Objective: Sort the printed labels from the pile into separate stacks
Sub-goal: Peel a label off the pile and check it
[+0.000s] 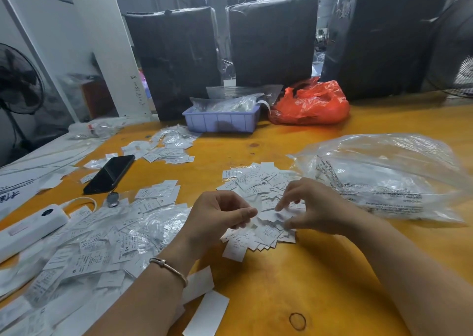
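A heap of small white printed labels (258, 182) lies in the middle of the yellow table (294, 284). Both my hands hover over its near part. My left hand (217, 218) has its fingers curled, thumb against forefinger, and seems to pinch a few labels at its fingertips. My right hand (307, 207) curls over the heap, its forefinger and thumb touching a label (275, 216) on top. A broad spread of labels marked XS and M (102, 248) covers the table's left side, mixed with clear film. A smaller group of labels (169, 146) lies further back.
A black phone (110, 173) and a white power bank (25, 230) lie at the left. A crumpled clear plastic bag (384, 179) sits at the right. A blue tray (220, 120) and an orange bag (312, 105) stand at the back before black wrapped bales (271, 41).
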`<state>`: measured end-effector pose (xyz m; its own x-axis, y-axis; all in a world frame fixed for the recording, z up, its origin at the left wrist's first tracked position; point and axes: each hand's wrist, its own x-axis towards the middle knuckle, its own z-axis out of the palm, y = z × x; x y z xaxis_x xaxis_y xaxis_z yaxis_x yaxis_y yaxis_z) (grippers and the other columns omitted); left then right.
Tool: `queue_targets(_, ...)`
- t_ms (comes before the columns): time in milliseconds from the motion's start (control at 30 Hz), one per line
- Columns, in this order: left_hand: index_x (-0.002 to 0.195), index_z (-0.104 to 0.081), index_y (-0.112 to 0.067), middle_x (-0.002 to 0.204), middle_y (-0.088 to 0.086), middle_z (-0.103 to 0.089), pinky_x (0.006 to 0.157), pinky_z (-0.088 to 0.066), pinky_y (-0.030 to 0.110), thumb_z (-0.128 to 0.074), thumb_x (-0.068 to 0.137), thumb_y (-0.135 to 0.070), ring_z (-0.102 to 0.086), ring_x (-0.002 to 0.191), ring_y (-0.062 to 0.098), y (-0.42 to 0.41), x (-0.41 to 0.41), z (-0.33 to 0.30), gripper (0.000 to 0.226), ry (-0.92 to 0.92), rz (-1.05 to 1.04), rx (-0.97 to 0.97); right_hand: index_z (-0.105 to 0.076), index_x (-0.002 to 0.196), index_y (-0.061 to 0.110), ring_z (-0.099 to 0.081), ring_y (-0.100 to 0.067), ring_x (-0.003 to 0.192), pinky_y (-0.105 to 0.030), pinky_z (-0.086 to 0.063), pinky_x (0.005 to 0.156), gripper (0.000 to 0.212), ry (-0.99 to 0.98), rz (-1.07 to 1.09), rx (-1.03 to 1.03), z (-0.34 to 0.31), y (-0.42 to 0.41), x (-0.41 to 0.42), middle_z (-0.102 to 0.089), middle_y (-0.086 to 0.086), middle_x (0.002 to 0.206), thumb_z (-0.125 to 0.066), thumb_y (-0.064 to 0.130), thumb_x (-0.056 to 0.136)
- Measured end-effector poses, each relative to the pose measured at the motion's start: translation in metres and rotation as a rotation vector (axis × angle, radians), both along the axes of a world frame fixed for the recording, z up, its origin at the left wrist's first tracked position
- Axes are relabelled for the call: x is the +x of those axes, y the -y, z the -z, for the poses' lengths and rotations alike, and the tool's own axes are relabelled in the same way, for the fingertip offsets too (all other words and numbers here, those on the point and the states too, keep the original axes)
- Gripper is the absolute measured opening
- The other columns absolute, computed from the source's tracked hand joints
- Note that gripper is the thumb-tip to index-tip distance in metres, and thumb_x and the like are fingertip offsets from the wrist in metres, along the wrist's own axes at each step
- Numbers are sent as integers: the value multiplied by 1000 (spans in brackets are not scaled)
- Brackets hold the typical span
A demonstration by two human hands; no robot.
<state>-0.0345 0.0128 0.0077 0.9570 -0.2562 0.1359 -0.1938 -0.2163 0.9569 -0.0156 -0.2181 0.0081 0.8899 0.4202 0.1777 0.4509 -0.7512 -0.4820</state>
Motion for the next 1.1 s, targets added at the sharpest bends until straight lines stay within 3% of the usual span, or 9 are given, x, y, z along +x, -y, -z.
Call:
queue_targets(100,77,-73,-3,65,8,-69,58,-51,23,-78,78,-12,-62,59,15,1,0,0,10,3,20,-5,-74,86,32,-51,-5,89,-38,-48,78,12,77,22,-41,1,-2,1,-60,15,87,-79,35,76)
queue_targets(200,79,-74,-2,66,8,-70,58,-51,22,-75,82,-9,-63,60,14,1,-1,0,7,10,27,-8,-75,80,27,-52,-8,83,-38,-49,74,5,123,50,26,0,-3,1,-63,14,83,-77,24,77)
queue_targets(367,77,-75,-8,68,9,-71,60,-52,23,-75,82,-5,-65,63,15,1,-2,-1,5,41,29,-7,-71,71,23,-57,-10,65,-17,-40,56,18,155,60,426,-10,-4,-5,-68,5,73,-75,7,77)
queue_targets(533,78,-76,-8,69,9,-71,62,-54,23,-81,74,-15,-65,63,15,3,-5,-4,9,88,16,-6,-68,81,5,-58,-12,55,-21,-46,50,9,121,65,836,-20,-6,-10,-68,-4,67,-65,-3,84)
queue_targets(667,80,-75,-2,68,6,-71,61,-51,20,-79,75,-8,-64,62,13,4,-7,-5,9,98,54,-10,-61,81,6,-64,-21,56,-22,-46,49,14,27,5,1148,-31,-9,-17,-72,-9,73,-68,-6,79)
queue_targets(833,78,-76,-8,67,4,-71,61,-52,19,-79,76,-10,-64,63,13,5,-8,-6,4,89,85,-6,-60,80,-10,-63,-19,54,-21,-46,48,7,54,-48,1049,-32,-13,-22,-71,-9,70,-66,-13,78)
queue_targets(1100,77,-77,-12,69,5,-72,61,-52,20,-79,70,-22,-64,63,14,4,-8,-6,12,91,89,-8,-63,78,-7,-63,-17,56,-18,-47,51,8,70,-42,995,-34,-13,-23,-71,-11,71,-67,-14,77)
